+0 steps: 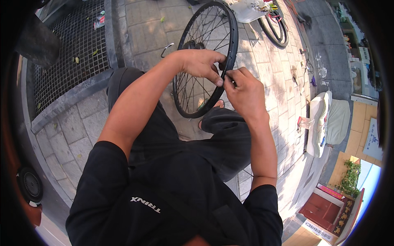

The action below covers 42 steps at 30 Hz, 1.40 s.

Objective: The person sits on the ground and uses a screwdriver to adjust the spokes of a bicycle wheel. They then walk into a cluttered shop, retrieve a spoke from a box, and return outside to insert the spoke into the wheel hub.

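A black bicycle wheel point(233, 39) with thin dark spokes stands tilted between my legs; the outer face of its rim, dotted with small holes, shows no tyre. Its dark hub point(193, 45) sits behind my left wrist. My left hand point(200, 64) is closed round the right side of the rim, thumb near the edge. Just beside that thumb, my right hand point(245, 91) pinches at the rim with thumb and forefinger together. Whatever lies between those fingertips is too small and hidden to make out.
A white container point(247, 11) with things in it stands beyond the wheel, near another wheel with a black tyre point(276, 30). To the right lie a white padded item point(318, 125) and a purple scrap point(313, 81). A metal grating point(74, 53) and a dark post point(39, 43) are at left.
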{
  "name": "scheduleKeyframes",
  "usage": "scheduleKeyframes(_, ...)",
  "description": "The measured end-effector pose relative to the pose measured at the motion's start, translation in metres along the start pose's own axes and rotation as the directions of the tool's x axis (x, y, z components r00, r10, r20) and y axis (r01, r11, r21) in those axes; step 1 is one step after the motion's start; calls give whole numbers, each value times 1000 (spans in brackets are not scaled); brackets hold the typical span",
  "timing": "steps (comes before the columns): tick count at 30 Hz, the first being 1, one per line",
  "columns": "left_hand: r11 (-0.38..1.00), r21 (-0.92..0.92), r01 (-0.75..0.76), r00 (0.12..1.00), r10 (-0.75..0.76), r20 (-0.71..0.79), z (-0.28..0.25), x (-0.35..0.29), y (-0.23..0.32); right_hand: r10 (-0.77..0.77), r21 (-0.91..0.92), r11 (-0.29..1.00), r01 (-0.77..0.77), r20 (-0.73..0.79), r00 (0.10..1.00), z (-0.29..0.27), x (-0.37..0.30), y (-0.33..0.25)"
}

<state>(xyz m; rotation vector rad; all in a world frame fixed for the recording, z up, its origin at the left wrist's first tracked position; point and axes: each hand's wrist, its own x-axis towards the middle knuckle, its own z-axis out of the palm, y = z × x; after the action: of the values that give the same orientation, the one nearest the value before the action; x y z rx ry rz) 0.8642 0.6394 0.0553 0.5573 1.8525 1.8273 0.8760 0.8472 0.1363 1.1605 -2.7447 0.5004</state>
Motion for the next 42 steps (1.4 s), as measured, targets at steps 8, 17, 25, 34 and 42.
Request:
scheduleKeyframes(8,999,26,25,1000,-25,6,0,1,1,-59,-82,995,60,14,998,-2,0,-1)
scheduleKeyframes(17,999,49,-7,1000,9,-27,-1,2,-7,-103,-94,990,100,-25,994,1,1,2)
scheduleKeyframes(25,981,194,-19,994,39,-100,-3,-2,6,-289,-210,940,269,-69,955,7,9,20)
scheduleKeyframes(34,957,278,-83,983,125,-136,-5,4,-2,-235,-81,970,227,-99,967,8,16,21)
scheduleKeyframes(42,976,217,-33,992,59,-115,-5,11,-6,-195,-2,981,195,-70,978,5,17,31)
